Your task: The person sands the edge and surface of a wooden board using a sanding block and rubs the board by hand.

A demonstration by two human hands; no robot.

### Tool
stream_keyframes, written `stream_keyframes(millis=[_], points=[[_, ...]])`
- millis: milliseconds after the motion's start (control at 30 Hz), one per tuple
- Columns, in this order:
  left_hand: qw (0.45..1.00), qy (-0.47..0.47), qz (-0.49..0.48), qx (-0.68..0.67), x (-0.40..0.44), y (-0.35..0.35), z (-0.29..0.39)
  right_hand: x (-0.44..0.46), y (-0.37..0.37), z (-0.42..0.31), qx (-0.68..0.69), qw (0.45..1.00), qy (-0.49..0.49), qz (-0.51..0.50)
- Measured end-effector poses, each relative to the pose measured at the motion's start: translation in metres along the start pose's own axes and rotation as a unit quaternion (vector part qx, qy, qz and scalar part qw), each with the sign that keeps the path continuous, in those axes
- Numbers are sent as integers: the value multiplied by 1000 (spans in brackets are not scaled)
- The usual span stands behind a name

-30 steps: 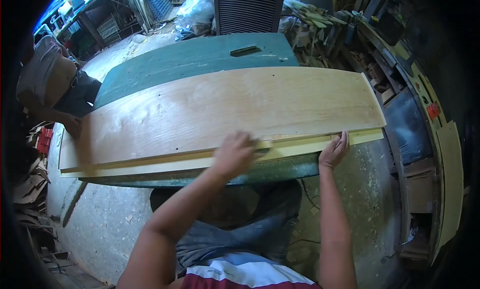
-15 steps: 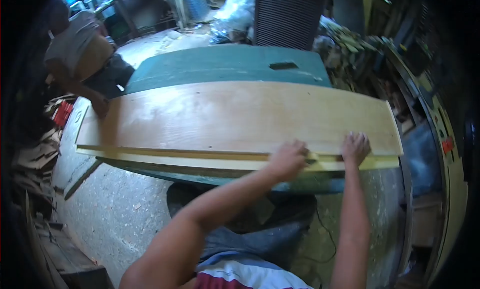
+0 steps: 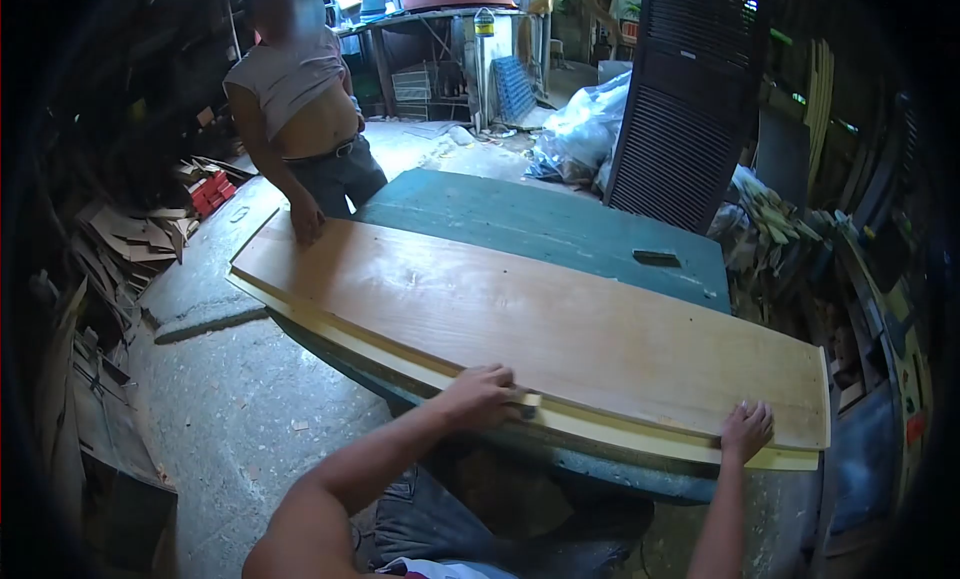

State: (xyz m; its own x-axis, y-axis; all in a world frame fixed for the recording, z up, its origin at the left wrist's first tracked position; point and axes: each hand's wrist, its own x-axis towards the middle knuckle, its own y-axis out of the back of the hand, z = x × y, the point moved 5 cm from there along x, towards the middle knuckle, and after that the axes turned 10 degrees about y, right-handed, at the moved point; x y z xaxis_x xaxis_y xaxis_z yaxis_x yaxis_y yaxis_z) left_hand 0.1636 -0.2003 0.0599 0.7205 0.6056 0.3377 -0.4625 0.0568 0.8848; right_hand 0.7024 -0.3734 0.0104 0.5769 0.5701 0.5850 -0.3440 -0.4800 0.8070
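A long, light-brown wooden panel (image 3: 560, 324) lies over pale wooden strips on a green table (image 3: 540, 219). My left hand (image 3: 480, 397) is closed at the panel's near edge, around a small object with a dark part and a pale end; its kind is not clear. Beneath that hand runs a pale yellow strip (image 3: 620, 431) along the near side. My right hand (image 3: 747, 431) rests on the panel near its right end, fingers stretched over the top surface and nothing visible inside them.
Across the table at the left stands another person (image 3: 300, 109), with a hand (image 3: 306, 219) on the panel's far left end. A dark louvered shutter (image 3: 685, 99) leans behind the table. Wood scraps (image 3: 130, 234) lie at the left, and plastic sheeting (image 3: 585, 129) is piled at the back.
My view has swung up and left, showing more of the other person and the background. My left hand has slid leftward along the near edge; my right hand stays near the panel's right end.
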Motion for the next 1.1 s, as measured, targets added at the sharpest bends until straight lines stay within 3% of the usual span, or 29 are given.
stream_keyframes(millis=[100, 267, 367, 500, 567, 600, 633, 667, 733, 800, 867, 933, 1000, 1100], points=[[1000, -18, -6, -8, -18, 32, -31, 0, 0, 0, -9, 1000, -16, -18], [999, -41, -14, 3, -7, 23, -50, 0, 2, 1, -15, 999, -23, -41], [994, -105, -2, -44, 29, -21, -1, 1, -1, 3, -22, 999, -20, -31], [996, -79, -43, -28, 66, -56, 65, 5, -10, 9, -19, 999, -6, -27], [993, -107, -27, -49, 64, -65, 84, 2, -13, 14, -8, 999, 17, 37], [993, -103, -60, -16, 60, -65, 84, 7, -17, 11, -45, 997, 68, -16], [991, -96, -7, -97, 50, -56, 81, 10, -23, 12, -87, 986, 114, -79], [983, -118, 36, -133, 40, -39, 78, 11, -34, 23, -90, 988, 115, -45], [980, -8, 79, -184, 13, -19, 45, 2, -43, 49, -56, 997, 24, 55], [983, 90, 141, -80, -23, 15, 20, -21, 16, 16, -9, 990, -128, 64], [964, 203, 167, -49, -70, 55, -2, -60, 25, -2, -54, 987, -154, 4], [947, 225, 225, -44, -128, 74, -38, -83, 37, -30, -92, 980, -168, -55], [892, 362, 232, -139, -181, 87, -60, -99, 57, -72, -51, 979, -111, -164], [876, 413, 239, -73, -236, 95, -83, -98, 71, -113, -56, 962, -66, -260]])
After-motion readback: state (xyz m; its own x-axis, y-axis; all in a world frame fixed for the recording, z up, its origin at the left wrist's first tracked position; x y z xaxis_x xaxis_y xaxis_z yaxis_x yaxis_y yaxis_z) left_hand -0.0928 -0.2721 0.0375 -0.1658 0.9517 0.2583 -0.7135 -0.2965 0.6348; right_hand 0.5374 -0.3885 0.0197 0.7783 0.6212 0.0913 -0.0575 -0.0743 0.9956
